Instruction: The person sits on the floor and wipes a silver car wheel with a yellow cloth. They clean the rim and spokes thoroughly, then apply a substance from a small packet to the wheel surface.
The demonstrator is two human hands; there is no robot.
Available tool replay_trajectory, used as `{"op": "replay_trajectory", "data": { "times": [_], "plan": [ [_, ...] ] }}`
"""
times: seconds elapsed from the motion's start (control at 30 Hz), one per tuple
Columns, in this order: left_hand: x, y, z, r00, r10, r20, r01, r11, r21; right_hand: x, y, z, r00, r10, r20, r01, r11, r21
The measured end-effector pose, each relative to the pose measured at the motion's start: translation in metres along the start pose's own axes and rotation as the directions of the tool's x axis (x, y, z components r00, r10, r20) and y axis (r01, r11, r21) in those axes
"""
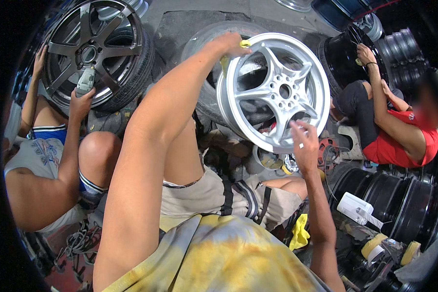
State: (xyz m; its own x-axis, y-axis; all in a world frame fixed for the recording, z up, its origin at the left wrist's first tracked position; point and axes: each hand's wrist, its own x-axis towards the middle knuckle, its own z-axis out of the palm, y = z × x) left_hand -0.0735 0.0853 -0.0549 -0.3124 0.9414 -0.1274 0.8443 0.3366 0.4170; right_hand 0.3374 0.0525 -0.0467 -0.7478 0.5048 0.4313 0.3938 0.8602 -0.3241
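A silver spoked wheel rim (283, 90) leans in front of me, tilted against a tire (199, 53) lying behind it. My left hand (228, 45) is closed at the rim's upper left edge, with a bright yellow piece (245, 44), apparently cloth, showing at its fingers. More yellow hangs below that hand. At the lower right of the rim is my right hand (305, 148), its fingers apart and slightly bent, with nothing visible in them. A small white spot shows on one finger. Whether its fingertips touch the rim is unclear.
On the left, a person holds a power tool (86, 82) against a dark rim (88, 53). A person in red (399, 131) works on a black rim (348, 56) at right. Stacked black rims (399, 202), a white box-shaped object (355, 208) and a yellow cloth (300, 232) are near my right arm.
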Motion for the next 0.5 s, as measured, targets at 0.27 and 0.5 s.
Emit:
{"op": "replay_trajectory", "data": {
  "times": [0.27, 0.5],
  "plan": [
    [0.003, 0.002, 0.003, 1.000, -0.014, 0.016, 0.014, 1.000, -0.016, 0.044, 0.012, -0.007, 0.794, -0.337, 0.506, 0.525, 0.800, -0.291],
    [0.004, 0.000, -0.003, 0.998, 0.039, 0.044, -0.038, 0.999, -0.018, 0.045, 0.009, -0.005, 0.811, -0.298, 0.504, 0.471, 0.844, -0.258]
  ]
}}
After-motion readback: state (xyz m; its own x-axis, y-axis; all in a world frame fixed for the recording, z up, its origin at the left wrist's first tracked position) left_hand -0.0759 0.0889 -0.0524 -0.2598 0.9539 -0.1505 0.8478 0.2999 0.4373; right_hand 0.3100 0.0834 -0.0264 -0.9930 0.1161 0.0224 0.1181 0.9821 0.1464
